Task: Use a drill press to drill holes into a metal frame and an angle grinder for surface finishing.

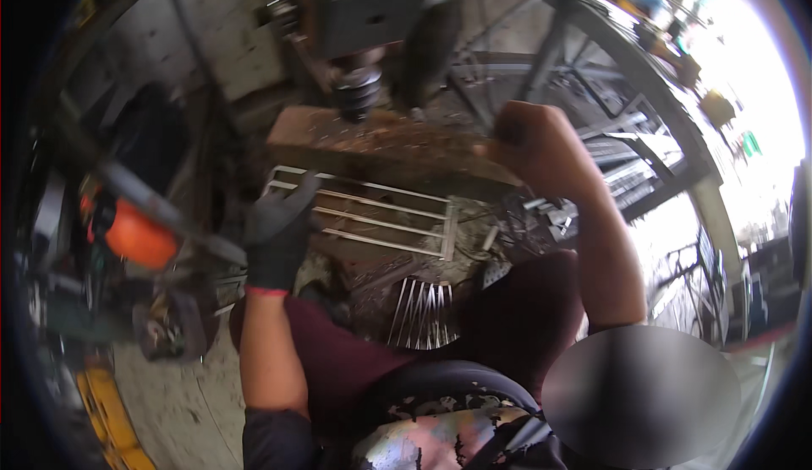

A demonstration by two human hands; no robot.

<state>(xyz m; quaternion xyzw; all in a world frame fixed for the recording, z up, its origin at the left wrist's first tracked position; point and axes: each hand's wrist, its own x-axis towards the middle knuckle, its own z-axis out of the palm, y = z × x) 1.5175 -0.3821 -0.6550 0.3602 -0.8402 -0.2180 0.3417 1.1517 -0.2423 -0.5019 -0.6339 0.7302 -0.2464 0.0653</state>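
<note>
Under the drill press chuck (359,90), the gloved left hand (279,233) pinches a white metal frame (372,221) on the wooden block (381,144); right hand (533,144) fisted, contents hidden. Drilling apparently not begun.

We are seeing our right hand (533,144) blurring, its grip unreadable; the drill press (372,13) is running off the top edge, its bit too small to tell.
</note>
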